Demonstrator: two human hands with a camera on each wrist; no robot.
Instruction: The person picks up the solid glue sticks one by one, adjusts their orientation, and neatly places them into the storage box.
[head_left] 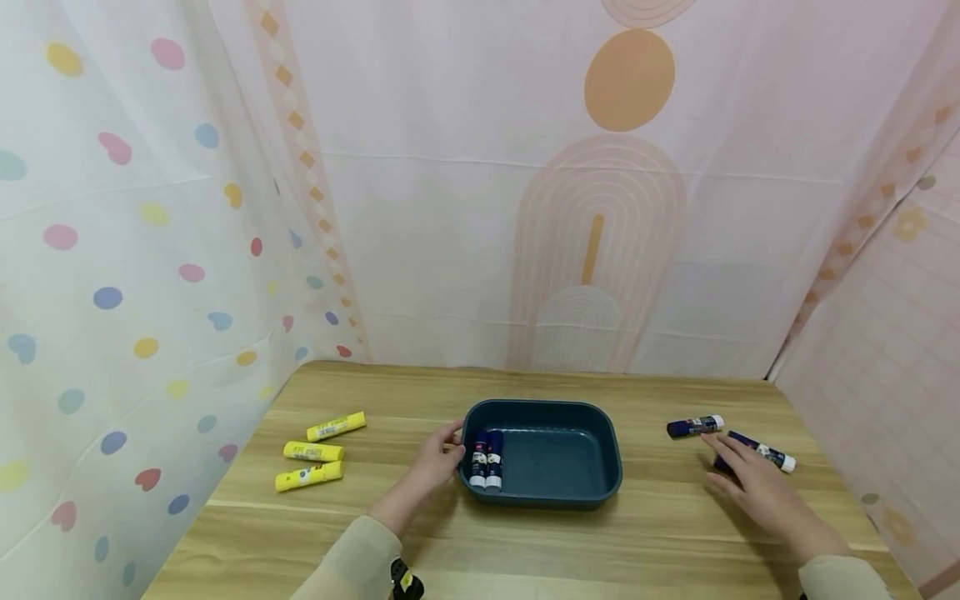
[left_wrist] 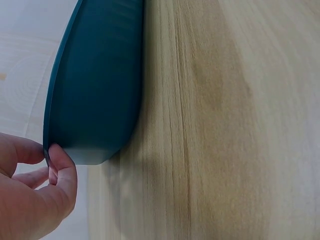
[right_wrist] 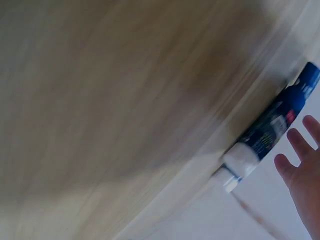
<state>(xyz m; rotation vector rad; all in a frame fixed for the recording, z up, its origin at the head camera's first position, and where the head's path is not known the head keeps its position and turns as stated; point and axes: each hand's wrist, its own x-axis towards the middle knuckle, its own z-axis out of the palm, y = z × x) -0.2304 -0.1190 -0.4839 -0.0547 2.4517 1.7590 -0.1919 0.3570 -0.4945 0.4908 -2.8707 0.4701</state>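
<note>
Left hand (head_left: pixel 431 467) has the tub (head_left: pixel 555 462) pinched at its left edge. Right hand's (head_left: pixel 761 496) just by a blue stick (head_left: pixel 767 452) near the right edge of the bench (head_left: pixel 600 550), fingers loosely spread, holding nothing.

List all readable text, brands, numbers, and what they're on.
None legible in any view.
Yellow sticks: printed labels, too small to read.
Blue sticks in tray: labels too small.
Blue sticks near right hand: labels too small in head view, blurred in right wrist view.
</note>
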